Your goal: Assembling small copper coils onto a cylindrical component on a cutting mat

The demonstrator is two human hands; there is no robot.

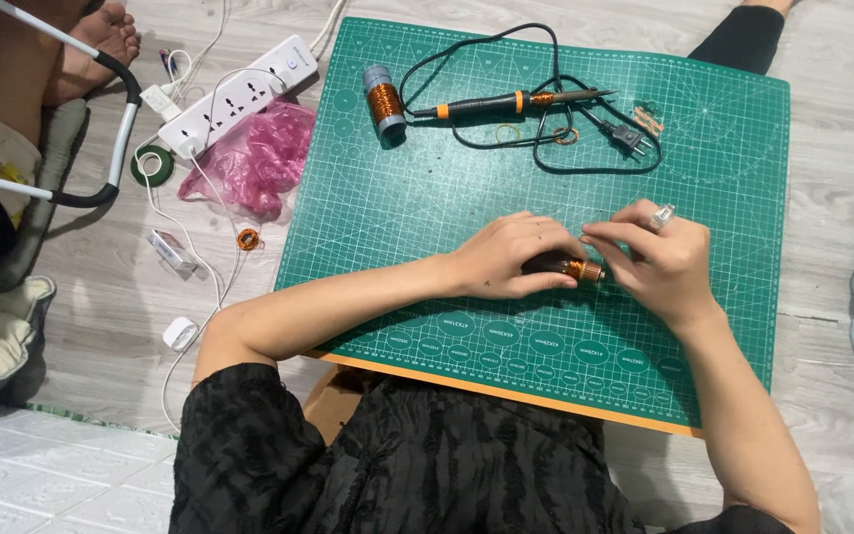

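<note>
My left hand [508, 257] grips a short dark rod wound with copper wire [579, 270], holding it low over the green cutting mat [427, 208]. My right hand [660, 261], with a ring on one finger, pinches at the copper winding from the right side. Most of the rod is hidden under my left fingers. A spool of copper wire [384, 103] lies at the mat's far left part. A soldering iron with a black and orange handle [506, 102] rests beside it, its black cord looped on the mat.
Small copper coils [648, 120] and rings lie near the iron's plug [628, 136]. Left of the mat on the wooden floor are a white power strip [237, 96], a pink plastic bag [254, 158], a green tape roll [153, 165] and another person's foot [101, 44].
</note>
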